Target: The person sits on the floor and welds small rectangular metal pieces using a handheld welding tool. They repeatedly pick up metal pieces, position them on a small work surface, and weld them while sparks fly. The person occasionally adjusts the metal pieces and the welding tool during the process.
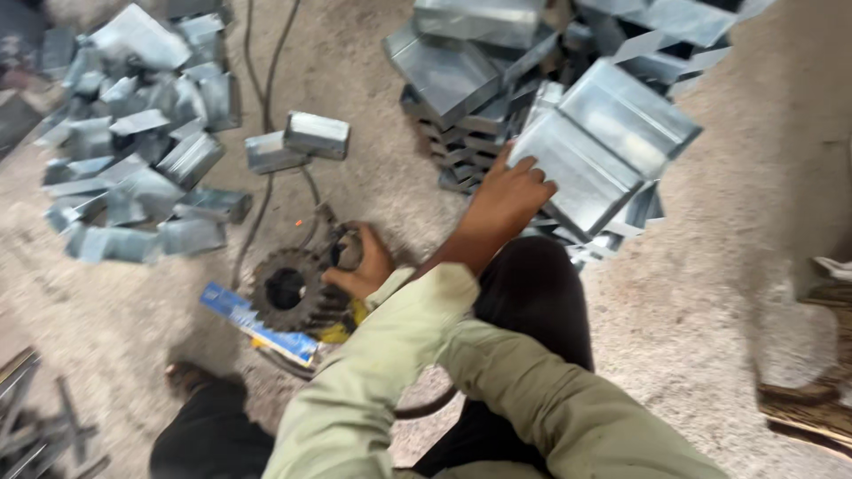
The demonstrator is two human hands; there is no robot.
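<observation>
Floor: bare, gritty concrete floor (710,293), dusty and pale, with the person sitting low on it, dark trousers and pale green sleeves in view.
Left hand: the left hand (362,262) curls around a dark ring-shaped part (346,248) that sits at the edge of a toothed steel gear (288,290); the fingers are closed about it, though blur makes the exact grip hard to read.
Right hand: the right hand (508,197) lies spread, fingers wide, on a folded sheet-metal piece (581,173) at the near side of a stack (461,98); it presses flat and does not seem to clasp.
Gear: lies flat on the floor, just beside the person's knee, resting partly on a blue flat packet (253,324).
Left heap: a loose pile of bent grey metal pieces (133,133) (jumbled, none stacked) well apart from the stack.
Between: two small metal boxes (297,142) lying by a dark cable (266,89) that runs across the floor.
Right edge: a wooden block (812,399), partly cut off.
</observation>
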